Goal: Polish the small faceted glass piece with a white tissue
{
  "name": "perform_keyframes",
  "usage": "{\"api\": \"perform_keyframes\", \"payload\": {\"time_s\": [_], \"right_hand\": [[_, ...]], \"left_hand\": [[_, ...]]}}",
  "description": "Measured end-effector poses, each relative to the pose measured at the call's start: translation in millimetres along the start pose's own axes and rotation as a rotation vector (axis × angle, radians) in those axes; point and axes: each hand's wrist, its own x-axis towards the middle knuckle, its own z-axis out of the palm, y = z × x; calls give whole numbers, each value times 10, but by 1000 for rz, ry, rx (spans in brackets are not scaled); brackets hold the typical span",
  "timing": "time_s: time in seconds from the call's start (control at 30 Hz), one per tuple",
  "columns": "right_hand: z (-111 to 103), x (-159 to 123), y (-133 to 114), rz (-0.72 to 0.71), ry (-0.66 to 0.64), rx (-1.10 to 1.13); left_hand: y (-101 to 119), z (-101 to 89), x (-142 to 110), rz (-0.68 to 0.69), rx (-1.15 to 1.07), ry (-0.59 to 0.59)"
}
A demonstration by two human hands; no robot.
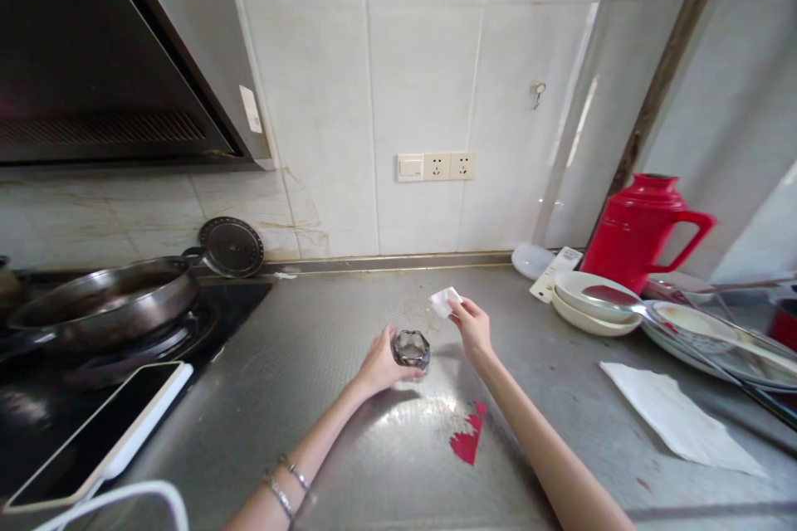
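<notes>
Beyond the torn red paper scrap (466, 441), the left hand (377, 363) is gripping a faceted smoked-glass dish (411, 358), and farther beyond that scrap, the right hand (476, 330) is pinching a white tissue (443, 301), while faint marks (431, 317) are showing on the steel countertop (330, 323).

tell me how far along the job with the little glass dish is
Nothing clearly looks finished. In hand: the left hand grips the glass dish, and the right hand holds a small white tissue apart from it. Left, probably: dealing with the torn red piece and faint marks, both on the counter.
</notes>
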Motion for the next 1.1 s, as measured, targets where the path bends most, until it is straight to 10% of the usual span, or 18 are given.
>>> {"api": "perform_keyframes", "payload": {"time_s": [0.7, 1.1], "right_hand": [[136, -178, -124, -180, -141, -148], [138, -367, -295, -1212, -541, -901]], "left_hand": [[175, -49, 70, 146, 7, 33], [257, -87, 267, 424, -26, 282]]}}
